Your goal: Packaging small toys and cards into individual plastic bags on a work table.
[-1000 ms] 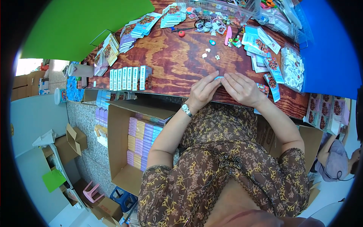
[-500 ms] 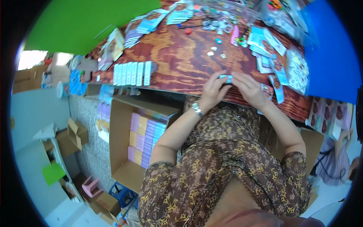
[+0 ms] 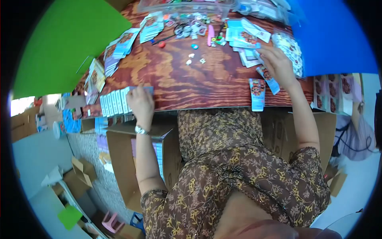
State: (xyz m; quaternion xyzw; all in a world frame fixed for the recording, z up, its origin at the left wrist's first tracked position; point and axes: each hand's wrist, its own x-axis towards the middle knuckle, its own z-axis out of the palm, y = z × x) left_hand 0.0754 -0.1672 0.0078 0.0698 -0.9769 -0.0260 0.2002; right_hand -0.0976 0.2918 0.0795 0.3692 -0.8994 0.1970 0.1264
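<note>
My left hand (image 3: 141, 104) is at the right end of a row of small light-blue and white boxes (image 3: 115, 102) near the table's front edge. Its fingers close round the end box (image 3: 148, 90), which they partly cover. Over at the right, my right hand (image 3: 277, 65) reaches onto a loose pile of flat light-blue cartons (image 3: 242, 38). Its bent fingertips meet the edge of one flat carton (image 3: 258, 56); the palm side is hidden. Two more printed cartons (image 3: 257, 95) lie just nearer than that hand.
Fanned carton stacks (image 3: 123, 44) line the table's far left. Small charms (image 3: 195, 30), a pink tool (image 3: 210, 36) and a red ball (image 3: 161, 44) lie far back. A bag of white pieces (image 3: 289, 51) is at right. An open cardboard box (image 3: 123, 167) stands below the table.
My hands were together over a small light-blue box at the table's front. They have parted: the left went to the row of boxes, the right to the carton pile. The view has shifted.
</note>
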